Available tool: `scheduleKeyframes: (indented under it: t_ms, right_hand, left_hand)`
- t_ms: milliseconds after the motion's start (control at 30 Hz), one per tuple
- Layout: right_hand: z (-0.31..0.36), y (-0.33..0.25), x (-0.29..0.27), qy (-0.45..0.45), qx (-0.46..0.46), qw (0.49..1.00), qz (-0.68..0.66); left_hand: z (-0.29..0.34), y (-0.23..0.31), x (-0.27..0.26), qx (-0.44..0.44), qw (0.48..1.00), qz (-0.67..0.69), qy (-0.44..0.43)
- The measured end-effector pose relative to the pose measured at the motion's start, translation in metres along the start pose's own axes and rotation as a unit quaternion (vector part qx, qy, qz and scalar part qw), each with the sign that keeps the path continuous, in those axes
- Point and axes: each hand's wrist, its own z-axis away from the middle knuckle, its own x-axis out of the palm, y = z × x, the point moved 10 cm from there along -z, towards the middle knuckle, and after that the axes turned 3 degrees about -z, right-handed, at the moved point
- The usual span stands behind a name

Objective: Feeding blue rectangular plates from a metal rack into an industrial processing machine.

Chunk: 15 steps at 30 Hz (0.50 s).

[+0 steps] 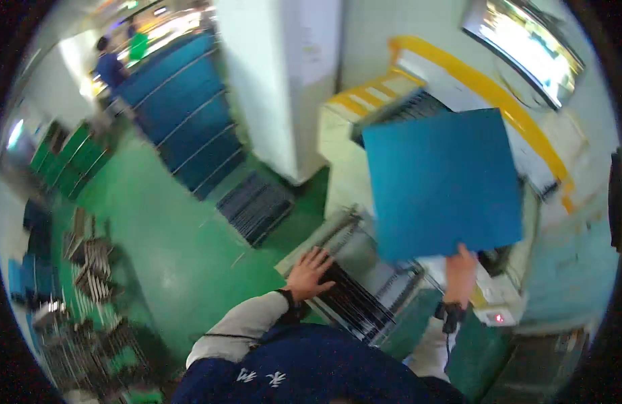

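Observation:
My right hand (461,277) grips the near edge of a large, flat, blue square sheet (445,185), which is held up in front of me. The sheet hides much of the pale machine behind it. My left hand (309,275) lies with its fingers spread on the left side of a slotted rack (354,293). Rows of dark, thin strips or panel edges fill the rack's near part; blur hides just what they are. A dark band circles my left wrist, and a dark device with a cord sits on my right wrist.
The pale machine (341,151) has a yellow-edged top. A screen (524,47) hangs on the wall at the upper right. Another dark slatted rack (255,209) stands on the green floor, near blue stacked panels (189,114). Grey racks (92,262) are at left; a person (109,67) is far off.

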Motion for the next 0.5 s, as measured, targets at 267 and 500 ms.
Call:
scheduleKeyframes:
  t_ms: [267, 500]
  right_hand:
    - [0.033, 0.025, 0.115, -0.003, 0.365, 0.589, -0.721]
    - [0.045, 0.047, 0.148, 0.048, 0.404, 0.523, -0.749]
  left_hand:
    - [-0.007, 0.000, 0.000, 0.001, 0.999, -0.052, 0.005]
    - [-0.012, 0.004, -0.004, -0.003, 0.998, -0.059, -0.007]
